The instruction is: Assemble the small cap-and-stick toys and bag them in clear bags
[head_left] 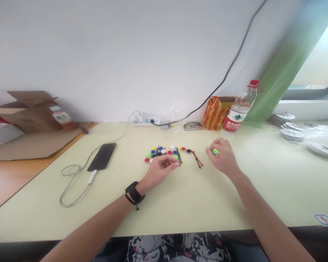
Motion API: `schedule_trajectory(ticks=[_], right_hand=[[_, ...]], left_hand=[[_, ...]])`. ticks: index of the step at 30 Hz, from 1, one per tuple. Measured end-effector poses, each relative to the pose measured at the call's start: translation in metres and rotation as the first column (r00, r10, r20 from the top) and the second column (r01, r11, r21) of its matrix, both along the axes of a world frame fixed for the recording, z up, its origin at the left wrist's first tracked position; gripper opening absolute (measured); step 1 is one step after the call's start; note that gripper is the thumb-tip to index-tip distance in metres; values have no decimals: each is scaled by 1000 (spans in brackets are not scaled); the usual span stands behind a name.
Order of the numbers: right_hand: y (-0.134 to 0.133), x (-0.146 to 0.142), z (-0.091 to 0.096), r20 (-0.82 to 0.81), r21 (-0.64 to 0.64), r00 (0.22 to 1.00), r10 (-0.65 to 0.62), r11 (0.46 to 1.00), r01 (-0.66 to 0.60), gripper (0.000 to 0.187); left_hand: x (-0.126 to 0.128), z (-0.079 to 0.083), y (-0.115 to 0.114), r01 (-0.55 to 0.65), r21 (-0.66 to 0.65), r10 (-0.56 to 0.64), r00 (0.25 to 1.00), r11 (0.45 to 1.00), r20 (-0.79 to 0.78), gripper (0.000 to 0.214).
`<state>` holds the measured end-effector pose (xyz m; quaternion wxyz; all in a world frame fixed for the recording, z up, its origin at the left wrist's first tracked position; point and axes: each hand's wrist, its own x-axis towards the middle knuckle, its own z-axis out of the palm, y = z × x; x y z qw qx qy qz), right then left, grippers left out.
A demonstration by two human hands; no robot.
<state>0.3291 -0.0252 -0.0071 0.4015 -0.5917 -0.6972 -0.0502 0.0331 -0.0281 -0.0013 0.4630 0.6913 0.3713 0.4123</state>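
Observation:
Small round caps in several colours lie clustered mid-table, with thin arrow-shaped pointers among them. My left hand reaches over the cluster's near side, thumb and forefinger pinched at the end of a thin pointer; its fingers hide some of the caps. To the right, my right hand is closed around a yellow-green cap, and thin white and blue bits stick out by its fingertips. Between the hands, a red and a black pointer lie crossed near a red cap and a black cap.
A black phone on a charging cable lies left. Along the wall are a power strip, glasses, a striped bag and a large water bottle. Stacked white discs stand right; a cardboard box is far left.

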Motion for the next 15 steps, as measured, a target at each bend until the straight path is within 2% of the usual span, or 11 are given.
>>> schedule_trajectory(ticks=[3,5,12,15], right_hand=[[1,6,-12,205,-218,978,-30,973,76,27],[2,7,-17,275,-287,960,-43,950,125,23],[9,13,-15,313,-231,933,-179,938,257,11],[7,7,-11,251,-224,957,-145,953,203,9]], left_hand=[[0,0,-1,-15,16,15,1000,1000,13,25],[0,2,-1,-22,28,21,999,999,33,24],[0,1,-1,-33,59,33,999,998,-2,25],[-1,-2,-1,-30,75,31,999,997,-11,25]])
